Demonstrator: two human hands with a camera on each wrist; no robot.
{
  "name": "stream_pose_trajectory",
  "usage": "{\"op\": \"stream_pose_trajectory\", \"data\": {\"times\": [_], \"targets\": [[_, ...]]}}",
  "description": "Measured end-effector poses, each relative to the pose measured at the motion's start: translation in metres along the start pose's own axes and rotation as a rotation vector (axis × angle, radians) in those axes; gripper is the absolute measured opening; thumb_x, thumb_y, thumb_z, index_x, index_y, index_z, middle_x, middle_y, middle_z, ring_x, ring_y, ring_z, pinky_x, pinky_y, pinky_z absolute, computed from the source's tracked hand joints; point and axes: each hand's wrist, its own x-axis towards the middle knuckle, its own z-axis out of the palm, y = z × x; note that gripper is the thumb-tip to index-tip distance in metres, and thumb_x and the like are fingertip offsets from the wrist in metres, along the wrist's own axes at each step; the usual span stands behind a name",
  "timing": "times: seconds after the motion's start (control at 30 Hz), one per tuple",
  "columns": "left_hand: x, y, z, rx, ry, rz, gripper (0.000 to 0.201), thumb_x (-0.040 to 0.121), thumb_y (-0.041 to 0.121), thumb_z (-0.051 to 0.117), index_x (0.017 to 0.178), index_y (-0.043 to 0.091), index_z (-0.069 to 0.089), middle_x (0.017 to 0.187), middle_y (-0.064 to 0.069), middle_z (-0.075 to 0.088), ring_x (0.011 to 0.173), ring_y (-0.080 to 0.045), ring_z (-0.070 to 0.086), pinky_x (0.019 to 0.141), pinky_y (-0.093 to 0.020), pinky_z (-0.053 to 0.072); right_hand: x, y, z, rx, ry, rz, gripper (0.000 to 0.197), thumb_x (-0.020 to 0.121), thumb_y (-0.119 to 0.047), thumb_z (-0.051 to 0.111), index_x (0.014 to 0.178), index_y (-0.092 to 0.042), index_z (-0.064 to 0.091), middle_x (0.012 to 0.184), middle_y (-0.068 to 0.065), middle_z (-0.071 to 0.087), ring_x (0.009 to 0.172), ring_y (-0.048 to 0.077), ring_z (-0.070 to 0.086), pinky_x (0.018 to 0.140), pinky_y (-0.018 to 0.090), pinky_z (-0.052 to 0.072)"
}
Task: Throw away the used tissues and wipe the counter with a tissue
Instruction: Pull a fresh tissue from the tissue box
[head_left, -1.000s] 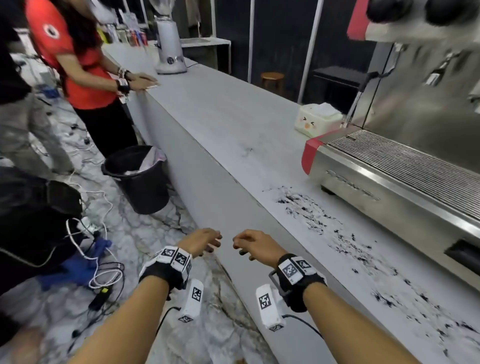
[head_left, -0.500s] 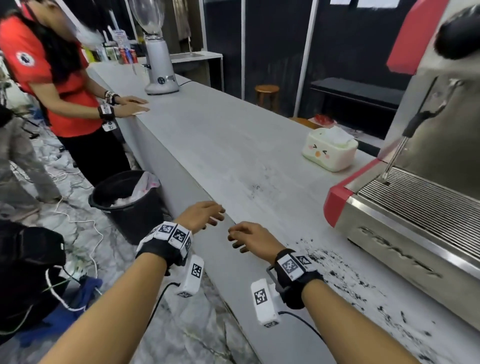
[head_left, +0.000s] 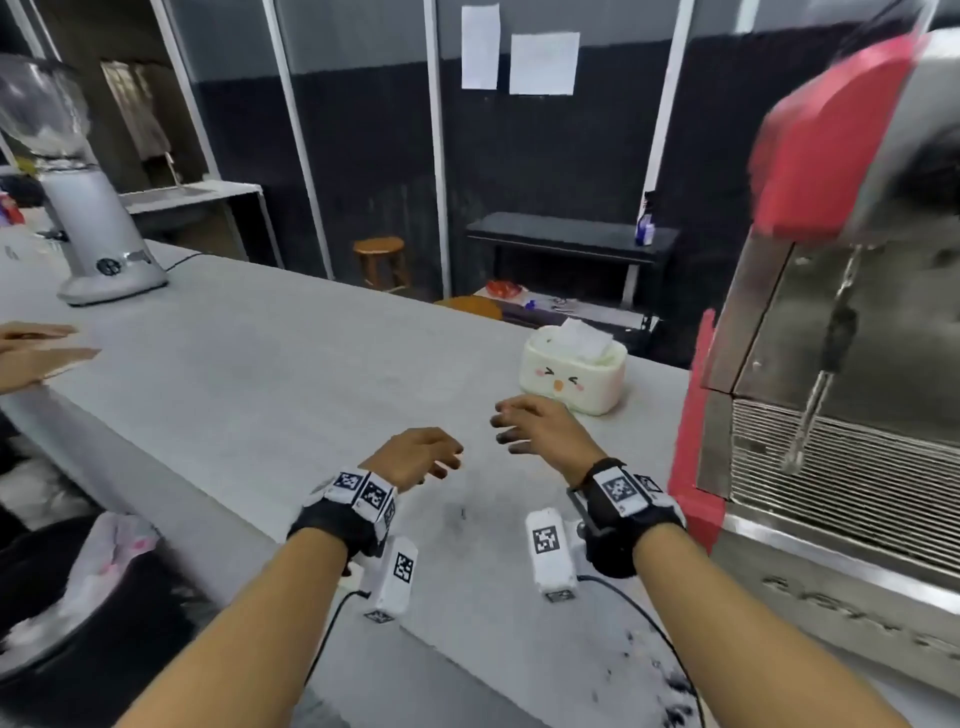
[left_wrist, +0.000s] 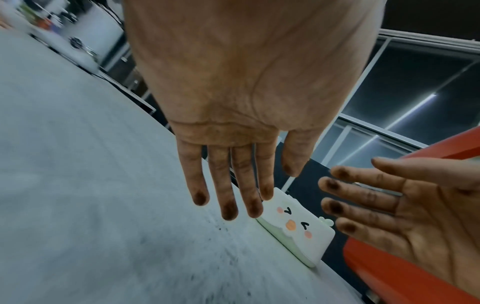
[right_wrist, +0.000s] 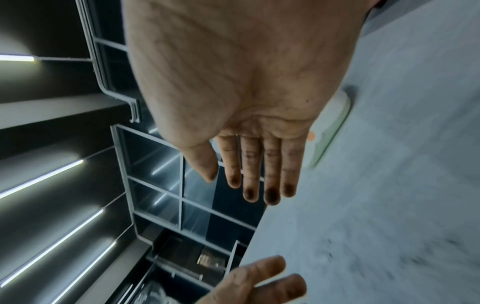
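A cream tissue box (head_left: 574, 376) with a cartoon face stands on the grey counter (head_left: 270, 374), a white tissue (head_left: 584, 338) sticking out of its top. My right hand (head_left: 537, 428) hovers open just in front of the box, its fingertips (right_wrist: 271, 195) stained black. My left hand (head_left: 415, 457) hovers open over the counter to the left, fingers (left_wrist: 228, 209) straight and also dirty. Neither hand holds anything. The box (left_wrist: 296, 228) shows beyond my left fingers. Dark specks (head_left: 660, 680) lie on the counter at lower right.
A red and steel espresso machine (head_left: 831, 395) fills the right side. A grey grinder (head_left: 93, 228) stands at the far left of the counter. Another person's hands (head_left: 36, 353) rest on the counter's left edge. A black bin (head_left: 78, 623) with white waste sits below left.
The view has swung up and right toward the tissue box. Both hands have moved from beside the counter's edge to above the counter, the right one nearing the box.
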Motion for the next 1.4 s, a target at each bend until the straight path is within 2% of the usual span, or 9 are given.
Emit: {"op": "stream_pose_trajectory", "data": {"times": [0.2,0.33,0.47,0.6,0.8,0.93,1.1,1.27,1.4], "targets": [[0.074,0.024,-0.027,0.086,-0.119,0.154,0.024,0.092,0.03,0.049,0.105,0.018,0.065,0.105,0.001,0.071,0.097,-0.019,0.063,0.071,-0.026,0.042,0.05,-0.022,-0.018,-0.012,0.278,-0.025,0.01,0.093,-0.021,0.053,0.094,-0.018,0.063,0.102,0.006,0.069,0.084,0.02,0.064,0.08,0.034,0.05],[0.121,0.052,-0.033,0.111,-0.113,0.289,0.026,0.093,0.029,0.048,0.109,0.017,0.065,0.113,0.0,0.067,0.106,-0.019,0.058,0.089,-0.029,0.04,0.074,-0.027,-0.035,-0.054,0.441,-0.02,0.011,0.091,-0.024,0.055,0.09,-0.02,0.065,0.102,0.003,0.071,0.091,0.021,0.066,0.081,0.036,0.051],[0.165,0.081,-0.028,0.111,-0.092,0.367,0.029,0.093,0.029,0.049,0.115,0.018,0.063,0.122,0.001,0.062,0.112,-0.017,0.053,0.096,-0.029,0.037,0.092,-0.027,-0.059,-0.174,0.56,-0.005,0.018,0.089,-0.029,0.055,0.094,-0.02,0.07,0.105,-0.002,0.07,0.097,0.017,0.063,0.074,0.026,0.047],[0.203,0.103,-0.016,0.085,-0.089,0.397,0.032,0.093,0.029,0.05,0.121,0.019,0.06,0.127,0.0,0.059,0.114,-0.016,0.051,0.092,-0.026,0.033,0.109,-0.025,-0.086,-0.257,0.642,0.005,0.02,0.092,-0.027,0.055,0.103,-0.017,0.068,0.106,-0.004,0.067,0.101,0.013,0.059,0.083,0.023,0.042],[0.252,0.12,0.006,0.076,-0.108,0.405,0.035,0.093,0.028,0.051,0.125,0.017,0.056,0.132,-0.004,0.055,0.121,-0.02,0.049,0.1,-0.031,0.036,0.143,-0.015,-0.125,-0.3,0.7,0.042,0.019,0.093,-0.019,0.054,0.107,-0.013,0.066,0.102,-0.002,0.066,0.083,0.009,0.057,0.064,0.013,0.04],[0.283,0.122,0.018,0.104,-0.101,0.371,0.039,0.093,0.029,0.05,0.13,0.016,0.052,0.138,-0.006,0.049,0.126,-0.024,0.045,0.104,-0.035,0.034,0.168,-0.002,-0.144,-0.302,0.708,0.102,0.025,0.093,-0.022,0.057,0.115,-0.011,0.063,0.115,0.002,0.065,0.099,0.012,0.056,0.083,0.021,0.039],[0.312,0.118,0.036,0.165,-0.075,0.314,0.043,0.091,0.032,0.052,0.131,0.017,0.05,0.14,-0.009,0.047,0.127,-0.026,0.045,0.108,-0.04,0.034,0.19,0.02,-0.159,-0.357,0.675,0.223,0.044,0.088,-0.031,0.061,0.127,-0.012,0.057,0.129,0.003,0.06,0.12,0.02,0.054,0.094,0.025,0.037],[0.331,0.119,0.05,0.261,-0.089,0.258,0.047,0.09,0.041,0.052,0.13,0.017,0.051,0.14,-0.009,0.048,0.127,-0.028,0.045,0.108,-0.045,0.035,0.203,0.034,-0.167,-0.433,0.646,0.319,0.052,0.085,-0.039,0.062,0.129,-0.012,0.055,0.131,0.004,0.058,0.121,0.022,0.052,0.089,0.023,0.035],[0.339,0.118,0.057,0.32,-0.065,0.225,0.045,0.086,0.041,0.057,0.125,0.02,0.055,0.135,-0.008,0.051,0.121,-0.028,0.049,0.104,-0.047,0.039,0.208,0.041,-0.17,-0.458,0.598,0.385,0.054,0.083,-0.038,0.065,0.129,-0.013,0.055,0.129,0.003,0.058,0.12,0.023,0.053,0.096,0.03,0.042]]}}
